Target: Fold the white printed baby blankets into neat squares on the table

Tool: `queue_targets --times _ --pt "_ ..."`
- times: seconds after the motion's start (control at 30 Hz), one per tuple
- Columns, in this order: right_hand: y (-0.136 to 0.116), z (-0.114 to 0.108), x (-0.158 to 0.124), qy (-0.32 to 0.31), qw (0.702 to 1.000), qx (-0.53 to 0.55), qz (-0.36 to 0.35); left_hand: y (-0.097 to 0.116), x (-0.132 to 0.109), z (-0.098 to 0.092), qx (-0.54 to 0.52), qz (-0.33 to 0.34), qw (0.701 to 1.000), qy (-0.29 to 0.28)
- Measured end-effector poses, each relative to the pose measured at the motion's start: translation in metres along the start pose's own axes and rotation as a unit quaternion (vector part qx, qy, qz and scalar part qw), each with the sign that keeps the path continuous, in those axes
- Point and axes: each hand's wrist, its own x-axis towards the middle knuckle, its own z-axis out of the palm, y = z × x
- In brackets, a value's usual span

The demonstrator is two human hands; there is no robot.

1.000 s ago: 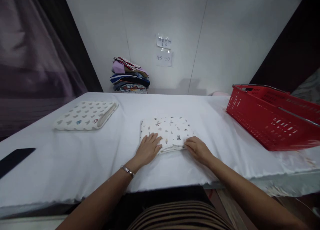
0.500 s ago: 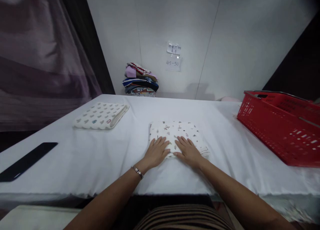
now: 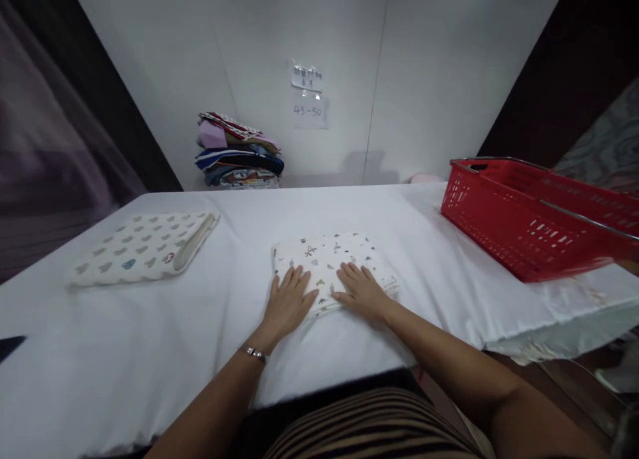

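2 hands, left hand [image 3: 288, 304] and right hand [image 3: 365, 294], lie palm-down, fingers spread, on the cloth [image 3: 323, 263] beneath them, apparently pressing its layers flat; the basket [image 3: 494, 229], well right of both, leaves working room.

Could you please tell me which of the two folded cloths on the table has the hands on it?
The middle cloth, with small scattered prints: the left hand and right hand lie on it. The grey-patterned cloth lies apart, to the left, untouched.
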Motion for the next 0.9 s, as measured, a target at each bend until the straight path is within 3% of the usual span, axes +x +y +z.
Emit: queue_targets --times 0.2,0.3,0.47,0.57,0.77,0.9 --pt "0.039 -0.001 -0.045 0.073 0.995 -0.030 0.054 -0.001 0.001 -0.001 -0.005 -0.001 1.000 -0.005" --pt "0.062 -0.004 -0.059 0.120 0.988 0.041 0.085 0.001 0.001 -0.002 -0.002 -0.005 1.000 -0.014" --pt "0.098 -0.018 -0.059 0.269 0.916 0.226 0.196 0.004 0.002 -0.005 0.003 -0.017 1.000 -0.024" --pt "0.105 -0.028 -0.052 0.232 0.909 0.243 0.248 0.005 0.002 -0.007 -0.001 -0.017 1.000 -0.018" --pt "0.087 -0.036 -0.043 0.129 0.947 0.141 0.260 0.006 0.001 -0.007 -0.014 -0.013 1.000 -0.008" --pt "0.082 -0.036 -0.044 0.122 0.952 0.118 0.256 0.004 0.001 -0.004 -0.029 -0.015 0.999 -0.004"
